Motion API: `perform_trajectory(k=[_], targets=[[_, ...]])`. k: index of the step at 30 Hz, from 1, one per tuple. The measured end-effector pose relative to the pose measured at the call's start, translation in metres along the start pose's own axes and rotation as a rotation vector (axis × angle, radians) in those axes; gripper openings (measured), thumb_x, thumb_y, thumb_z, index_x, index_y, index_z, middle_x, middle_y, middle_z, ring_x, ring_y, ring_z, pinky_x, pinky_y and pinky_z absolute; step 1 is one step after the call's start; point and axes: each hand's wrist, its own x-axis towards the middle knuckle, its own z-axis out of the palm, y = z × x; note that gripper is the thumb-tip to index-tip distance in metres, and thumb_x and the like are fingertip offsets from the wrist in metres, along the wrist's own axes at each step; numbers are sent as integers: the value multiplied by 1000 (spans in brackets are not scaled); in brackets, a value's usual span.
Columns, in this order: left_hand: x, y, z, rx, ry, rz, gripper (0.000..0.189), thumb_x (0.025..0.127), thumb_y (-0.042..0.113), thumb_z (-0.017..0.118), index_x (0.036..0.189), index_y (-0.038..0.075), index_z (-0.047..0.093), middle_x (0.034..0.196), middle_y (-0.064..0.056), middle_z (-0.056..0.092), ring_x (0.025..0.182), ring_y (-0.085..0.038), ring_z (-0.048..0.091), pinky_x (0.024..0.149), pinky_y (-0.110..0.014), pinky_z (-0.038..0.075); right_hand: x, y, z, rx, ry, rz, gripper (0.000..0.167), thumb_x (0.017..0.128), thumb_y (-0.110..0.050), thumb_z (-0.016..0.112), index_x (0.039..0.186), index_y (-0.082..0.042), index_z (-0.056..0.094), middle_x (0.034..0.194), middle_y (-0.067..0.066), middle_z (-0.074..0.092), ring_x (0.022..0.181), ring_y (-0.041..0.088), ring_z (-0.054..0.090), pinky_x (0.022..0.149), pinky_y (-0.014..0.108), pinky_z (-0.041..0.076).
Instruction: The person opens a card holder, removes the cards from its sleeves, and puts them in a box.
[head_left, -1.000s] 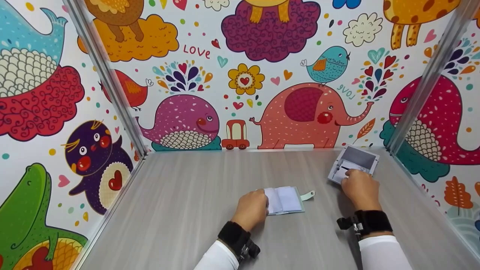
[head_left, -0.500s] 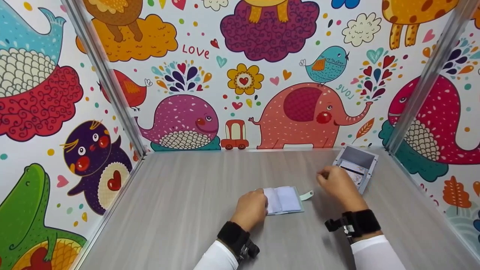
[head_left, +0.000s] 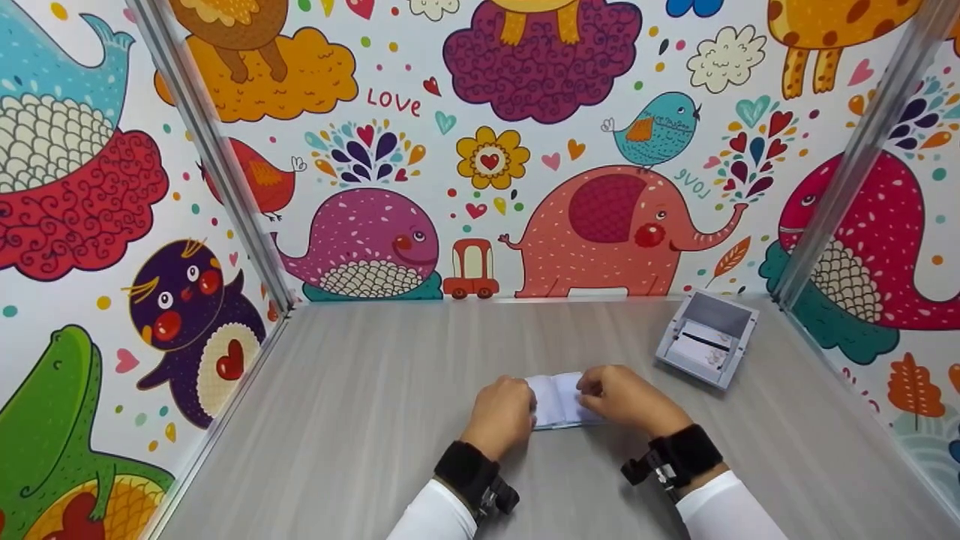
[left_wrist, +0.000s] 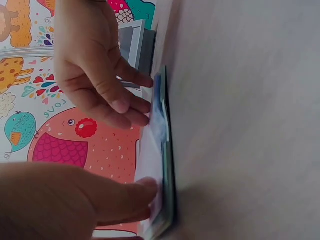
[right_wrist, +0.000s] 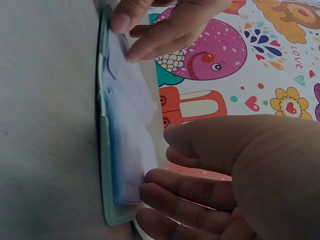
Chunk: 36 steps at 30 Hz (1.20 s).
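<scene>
A small booklet (head_left: 559, 401) with a pale green cover lies open on the table, its whitish pages facing up. At its left side is my left hand (head_left: 501, 416); in the left wrist view the thumb (left_wrist: 147, 190) presses on the page and the fingers extend past it. My right hand (head_left: 634, 397) is over the right page, with loosely bent fingers (right_wrist: 170, 187) right at the page's outer edge and nothing seen between them. The booklet's strap, on its right side, is hidden behind the right hand in the head view.
A grey-white open box (head_left: 724, 315) stands at the back right of the table, holding a white patterned piece (head_left: 701, 345) with a dark strip across it. Cartoon-printed walls (head_left: 585, 75) enclose the wood-look table (head_left: 360, 390) at the back and both sides.
My right hand has left the box, moving left and toward me to the booklet's right page. The left hand has stayed at the booklet's left side.
</scene>
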Motion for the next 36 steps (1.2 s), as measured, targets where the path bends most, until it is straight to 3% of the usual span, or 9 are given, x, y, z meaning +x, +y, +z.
perform_trajectory(k=[9,16,23,29,36], targets=[[1,1,1,-36,-13,47,16,86,3,83,87,18,88,86,2,79,84,-20,69,75,-36,58,-1,-2,3,-41,-17,-3,17,96,-10,84,111,-1,83,99,6,81,91,16,70,88,45,65],[-2,2,2,-74,-35,101,24,84,0,81,92,20,89,89,3,79,88,-19,70,79,-37,58,0,0,3,-81,-3,-63,11,91,-12,88,97,-7,81,88,0,75,83,10,62,79,36,58],[-3,2,2,-85,-42,115,27,81,-2,80,93,21,90,88,4,79,87,-17,69,76,-36,57,0,-8,8,-155,11,-82,26,81,-18,99,94,-11,77,90,0,71,80,10,58,75,33,54],[-3,3,2,-80,-26,127,19,85,2,79,80,20,82,83,3,74,81,-18,69,69,-36,55,-1,-19,18,-187,31,-229,28,78,-13,100,95,-16,77,101,-3,69,89,12,61,80,33,55],[-2,3,3,-79,-17,121,25,85,2,78,70,20,71,77,4,69,73,-17,64,64,-37,52,2,-24,27,-200,75,-335,25,79,0,95,92,-14,80,95,-4,74,90,13,65,81,36,59]])
